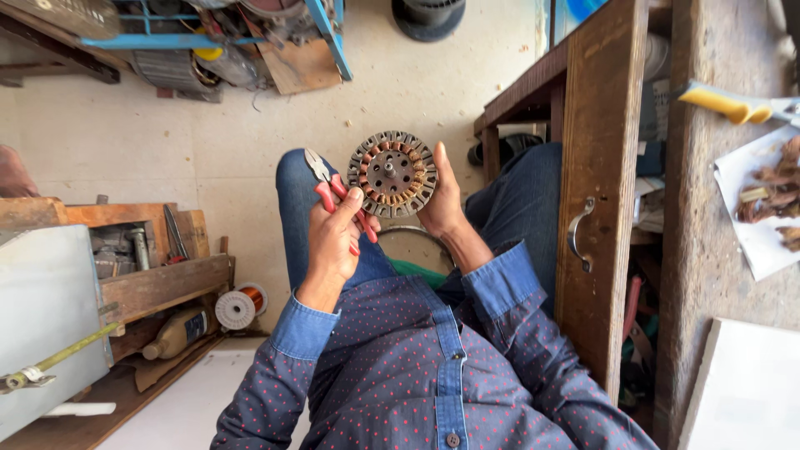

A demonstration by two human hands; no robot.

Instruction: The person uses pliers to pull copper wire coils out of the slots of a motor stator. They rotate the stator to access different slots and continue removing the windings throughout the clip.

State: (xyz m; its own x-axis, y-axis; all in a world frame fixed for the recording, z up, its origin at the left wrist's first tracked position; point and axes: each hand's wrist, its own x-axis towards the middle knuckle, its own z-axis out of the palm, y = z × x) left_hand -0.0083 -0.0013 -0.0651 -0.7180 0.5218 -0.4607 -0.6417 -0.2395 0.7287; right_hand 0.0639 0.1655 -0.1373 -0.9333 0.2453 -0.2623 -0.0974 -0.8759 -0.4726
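Note:
My left hand [333, 237] grips red-handled cutting pliers [332, 190], jaws pointing up and away, and its thumb rests against the left rim of a round motor stator [392, 173]. The stator is a slotted grey metal ring with copper-coloured windings and a small hub in its centre. My right hand [442, 200] holds it upright from the right side, fingers behind it and thumb along its edge. Both hands are raised above my knees in blue jeans.
A wooden workbench [600, 167] with a metal drawer handle stands at the right, with a yellow-handled tool [725, 104] and copper wire scraps on paper [771, 196]. At the left are a wooden crate of tools [142, 250] and a spool of copper wire [240, 307]. Machine parts lie at the top.

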